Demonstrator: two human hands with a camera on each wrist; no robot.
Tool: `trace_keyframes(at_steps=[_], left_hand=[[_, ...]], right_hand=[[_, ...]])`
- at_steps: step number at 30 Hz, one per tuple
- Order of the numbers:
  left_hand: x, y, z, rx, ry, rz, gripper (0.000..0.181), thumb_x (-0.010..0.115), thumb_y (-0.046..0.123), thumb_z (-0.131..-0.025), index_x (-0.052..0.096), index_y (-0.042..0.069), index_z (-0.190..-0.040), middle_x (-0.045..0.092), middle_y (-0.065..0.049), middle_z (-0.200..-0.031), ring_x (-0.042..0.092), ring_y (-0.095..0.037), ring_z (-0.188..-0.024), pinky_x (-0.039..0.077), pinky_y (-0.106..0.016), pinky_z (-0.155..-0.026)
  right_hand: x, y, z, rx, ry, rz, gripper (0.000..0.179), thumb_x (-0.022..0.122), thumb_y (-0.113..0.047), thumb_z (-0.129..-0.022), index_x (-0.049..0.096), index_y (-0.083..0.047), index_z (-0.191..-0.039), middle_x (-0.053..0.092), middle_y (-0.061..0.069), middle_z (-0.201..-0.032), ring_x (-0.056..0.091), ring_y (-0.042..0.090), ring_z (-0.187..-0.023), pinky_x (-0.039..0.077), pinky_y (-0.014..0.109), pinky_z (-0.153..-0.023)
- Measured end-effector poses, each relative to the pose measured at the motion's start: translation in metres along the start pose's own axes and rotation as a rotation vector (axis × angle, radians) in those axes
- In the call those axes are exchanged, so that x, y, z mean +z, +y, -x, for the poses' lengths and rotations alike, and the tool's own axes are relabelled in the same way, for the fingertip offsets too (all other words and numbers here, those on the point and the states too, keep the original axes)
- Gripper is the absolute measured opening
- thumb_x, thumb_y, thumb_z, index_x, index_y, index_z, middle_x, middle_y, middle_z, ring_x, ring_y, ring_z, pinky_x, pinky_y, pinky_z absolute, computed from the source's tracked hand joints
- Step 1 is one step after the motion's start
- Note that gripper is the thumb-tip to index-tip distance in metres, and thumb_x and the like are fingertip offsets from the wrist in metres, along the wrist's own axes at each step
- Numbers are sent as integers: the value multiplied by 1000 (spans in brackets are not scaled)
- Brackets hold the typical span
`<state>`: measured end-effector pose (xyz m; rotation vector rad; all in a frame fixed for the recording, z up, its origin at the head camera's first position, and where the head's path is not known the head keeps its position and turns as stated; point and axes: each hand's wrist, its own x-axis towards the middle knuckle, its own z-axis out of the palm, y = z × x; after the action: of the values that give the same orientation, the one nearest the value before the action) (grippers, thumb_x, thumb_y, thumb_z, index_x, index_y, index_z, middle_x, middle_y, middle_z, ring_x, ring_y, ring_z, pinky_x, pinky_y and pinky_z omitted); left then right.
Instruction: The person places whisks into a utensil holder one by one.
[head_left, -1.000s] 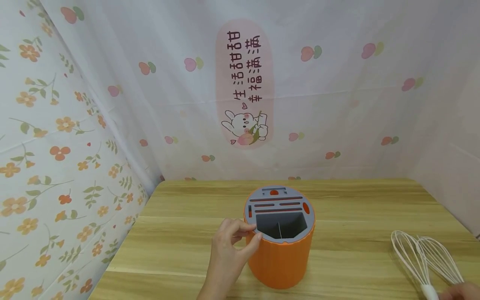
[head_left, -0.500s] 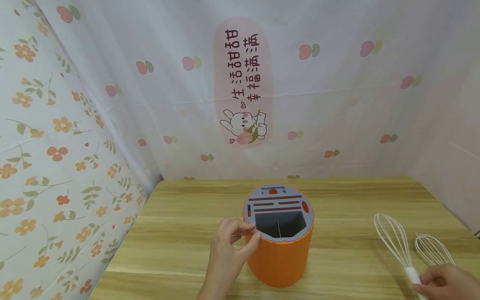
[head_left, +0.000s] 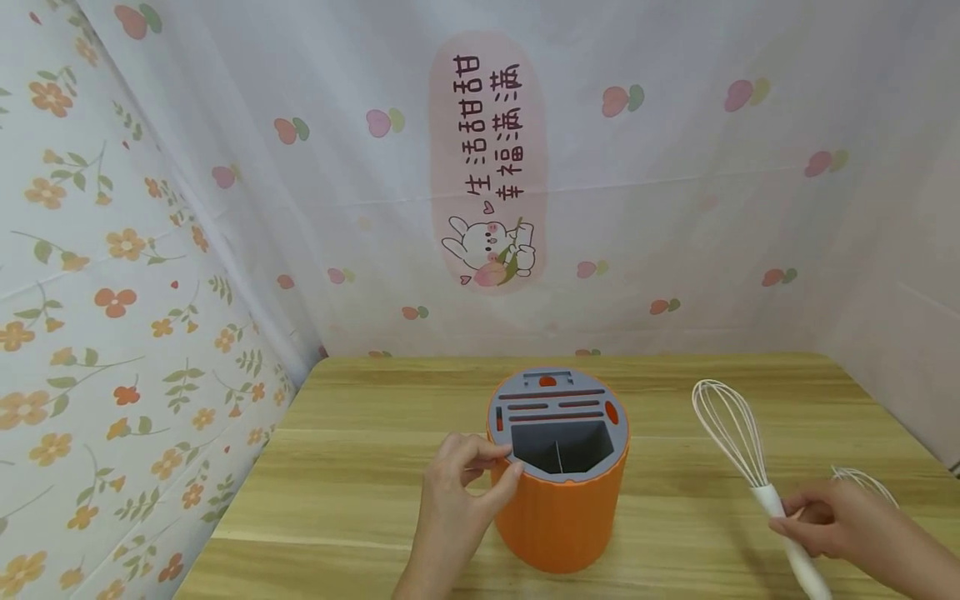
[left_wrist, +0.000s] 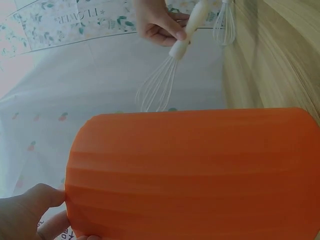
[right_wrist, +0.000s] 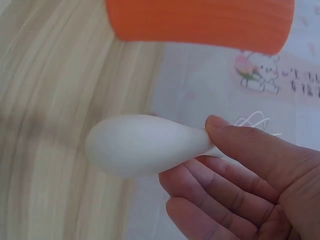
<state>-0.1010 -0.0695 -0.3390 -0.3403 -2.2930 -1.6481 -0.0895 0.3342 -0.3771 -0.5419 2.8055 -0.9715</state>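
An orange utensil holder [head_left: 558, 525] stands upright on the wooden table, its grey lid [head_left: 542, 407] showing slots and a divided opening. At the lid's left front edge my left hand [head_left: 459, 500] pinches the rim between thumb and fingers; the left wrist view shows that hand [left_wrist: 37, 212] against the holder's orange wall [left_wrist: 195, 172]. To the right, my right hand [head_left: 843, 521] grips a white whisk [head_left: 767, 498] by its handle, wires tilted up and away. The handle's rounded end [right_wrist: 142, 145] fills the middle of the right wrist view, held between thumb and fingers.
A second whisk [head_left: 866, 479] lies on the table at the right, partly hidden behind my right forearm. Printed cloth [head_left: 637, 208] hangs along the table's back, and a flowered cloth [head_left: 120, 358] along its left side.
My right hand has come into view from the lower right and lifted one whisk up and leftward, nearer the holder. The second whisk stays behind. My left hand keeps its place on the rim.
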Motion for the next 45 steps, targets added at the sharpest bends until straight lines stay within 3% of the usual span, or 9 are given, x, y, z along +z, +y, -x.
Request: trace_keyframes(at_steps=[5, 11, 18, 36, 40, 45], left_hand=[[1, 0, 0, -3, -2, -3, 15, 76, 20, -75, 70, 16, -88, 55, 5, -85, 58, -15, -81, 50, -27, -77], [2, 0, -1, 5, -3, -12, 14, 75, 21, -76, 69, 16, -88, 55, 6, -85, 58, -14, -80, 51, -27, -76], [2, -1, 0, 2, 13, -8, 14, 76, 20, -76, 69, 17, -87, 55, 6, -84, 58, -14, -79, 51, -27, -76], [1, -1, -2, 16, 5, 9, 15, 76, 18, -75, 70, 16, -89, 55, 5, -84, 58, -16, -79, 51, -28, -76], [1, -2, -3, 16, 3, 16, 16, 76, 18, -75, 70, 15, -89, 55, 5, -85, 58, -16, -80, 51, -27, -76], [1, -1, -2, 10, 0, 27, 16, 76, 19, -75, 70, 15, -89, 55, 4, -85, 58, -16, -80, 51, -27, -77]], right_hand=[[6, -21, -11, -98, 127, 105, 5, 69, -11, -80, 66, -14, -78, 58, -21, -62, 52, -5, -57, 41, 20, -46], [5, -46, -21, -109, 132, 147, 4, 69, -16, -81, 65, -17, -82, 60, -22, -68, 55, -5, -62, 43, 21, -50], [1, -82, -42, -232, 222, 186, 13, 72, -15, -78, 62, -22, -82, 58, -24, -68, 54, -6, -60, 43, 20, -50], [-20, -161, -78, -476, 280, 206, 20, 76, -8, -72, 67, -15, -87, 58, -21, -69, 54, -6, -59, 46, 11, -55], [-23, -175, -85, -482, 273, 224, 18, 76, -10, -73, 68, -17, -87, 58, -23, -69, 54, -7, -60, 48, 13, -56], [-25, -189, -96, -462, 196, 186, 13, 73, -13, -77, 69, -14, -89, 62, -18, -71, 57, -5, -62, 51, 19, -58]])
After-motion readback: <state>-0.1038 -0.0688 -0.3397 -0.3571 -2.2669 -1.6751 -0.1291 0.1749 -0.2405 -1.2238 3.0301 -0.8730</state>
